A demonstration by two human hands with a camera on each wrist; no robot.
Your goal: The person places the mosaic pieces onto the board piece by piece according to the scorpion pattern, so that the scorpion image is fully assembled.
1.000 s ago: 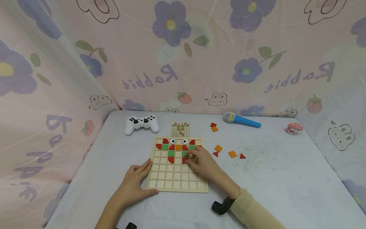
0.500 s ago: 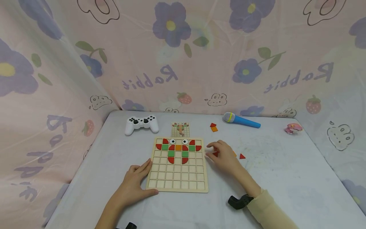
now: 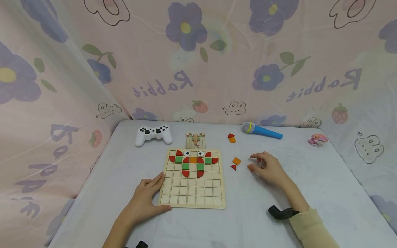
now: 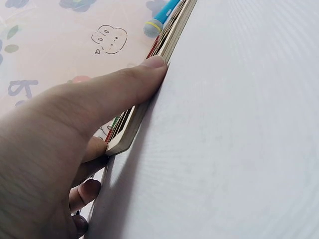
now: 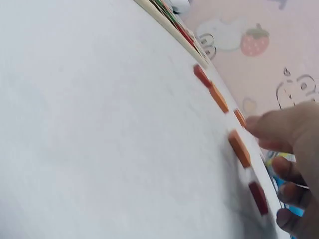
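Observation:
A square wooden grid board [image 3: 192, 191] lies flat on the table, with red, green and orange pieces and two eye pieces in its upper rows. My left hand [image 3: 143, 199] rests at its lower left corner, thumb [image 4: 149, 69] on the near edge and fingers along the left side. To the board's right, my right hand [image 3: 269, 168] hovers with parted fingers over an orange square [image 5: 239, 148] and a red triangle [image 5: 258, 197]. In the head view it mostly hides both. Closer to the board lie another orange square [image 3: 236, 161] and a red triangle [image 3: 233, 167].
A small pattern card [image 3: 195, 140] sits behind the board. A white game controller [image 3: 153, 135], a blue toy microphone [image 3: 263, 131] and a pink object [image 3: 318, 139] stand along the back. One more red piece [image 3: 231, 135] and an orange square [image 3: 232, 140] lie behind.
My right hand has left the board and moved right, past the nearer loose pieces, to the orange square and red triangle farther right. The left hand and the board stay where they were.

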